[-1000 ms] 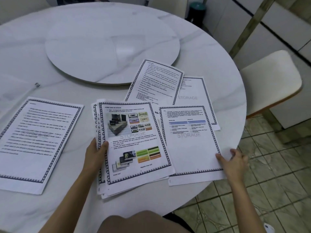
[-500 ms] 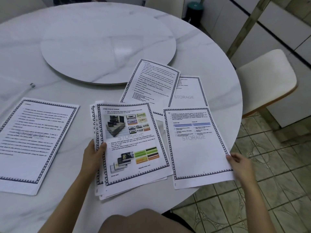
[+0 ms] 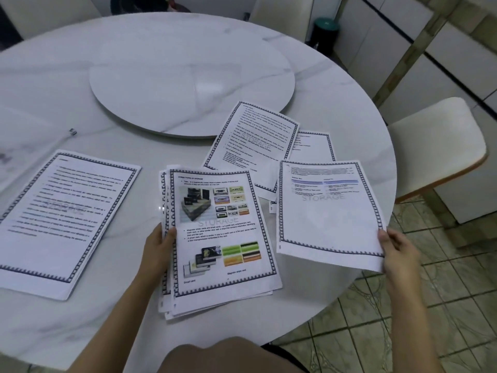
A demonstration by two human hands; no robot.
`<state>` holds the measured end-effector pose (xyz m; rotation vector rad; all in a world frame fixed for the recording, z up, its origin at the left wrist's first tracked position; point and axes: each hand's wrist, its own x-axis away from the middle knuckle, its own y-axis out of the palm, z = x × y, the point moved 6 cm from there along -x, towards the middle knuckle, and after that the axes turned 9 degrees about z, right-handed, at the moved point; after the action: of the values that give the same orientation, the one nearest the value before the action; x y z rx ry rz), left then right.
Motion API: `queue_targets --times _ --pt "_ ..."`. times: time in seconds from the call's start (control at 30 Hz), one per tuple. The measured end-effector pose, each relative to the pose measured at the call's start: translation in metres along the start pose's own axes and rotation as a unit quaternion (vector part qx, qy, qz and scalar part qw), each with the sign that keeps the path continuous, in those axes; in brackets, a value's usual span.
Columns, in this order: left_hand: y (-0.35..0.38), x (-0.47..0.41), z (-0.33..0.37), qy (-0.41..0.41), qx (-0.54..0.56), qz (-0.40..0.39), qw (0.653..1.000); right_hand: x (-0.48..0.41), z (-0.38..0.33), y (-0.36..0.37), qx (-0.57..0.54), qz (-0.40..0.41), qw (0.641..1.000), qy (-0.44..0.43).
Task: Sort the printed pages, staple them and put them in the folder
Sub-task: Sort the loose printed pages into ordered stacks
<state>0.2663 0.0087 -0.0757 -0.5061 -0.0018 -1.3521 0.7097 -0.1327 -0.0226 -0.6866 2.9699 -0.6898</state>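
- Now the left hand [image 3: 158, 243] grips the stack of pages [image 3: 220, 238] at its left edge, thumb pressed on the top sheet with the colour pictures. The stack lies near the front of the table [image 3: 336, 90].
- Over on the other side, the right hand [image 3: 398, 251] pinches a single page [image 3: 328, 219] by its lower right corner, just right of the stack. That corner pokes out past the table's rim.
- Behind them, a tilted page [image 3: 255, 138] overlaps a lower page [image 3: 314, 146], close to the round turntable [image 3: 188, 76].
- Far left, a bordered text page [image 3: 64, 219] lies flat, well apart from the stack.
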Motion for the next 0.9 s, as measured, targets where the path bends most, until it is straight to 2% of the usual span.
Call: queue_targets --times 0.23,0.5,0.73,0.9 --pt "-0.005 0.0 0.0 -0.011 0.012 -0.01 1.0 0.054 -0.007 0.072 -0.037 -0.117 0.992 -0.008" --pt "-0.022 0.001 -0.005 -0.027 0.025 0.003 0.999 0.121 0.003 0.15 0.032 -0.265 0.963 -0.04" --pt "-0.034 -0.005 -0.01 -0.012 0.008 0.002 1.0 0.147 -0.007 0.184 0.104 -0.342 0.931 -0.068" --pt "-0.051 -0.014 -0.011 -0.001 -0.02 0.016 1.0 0.126 -0.025 0.19 0.104 -0.315 0.94 -0.078"
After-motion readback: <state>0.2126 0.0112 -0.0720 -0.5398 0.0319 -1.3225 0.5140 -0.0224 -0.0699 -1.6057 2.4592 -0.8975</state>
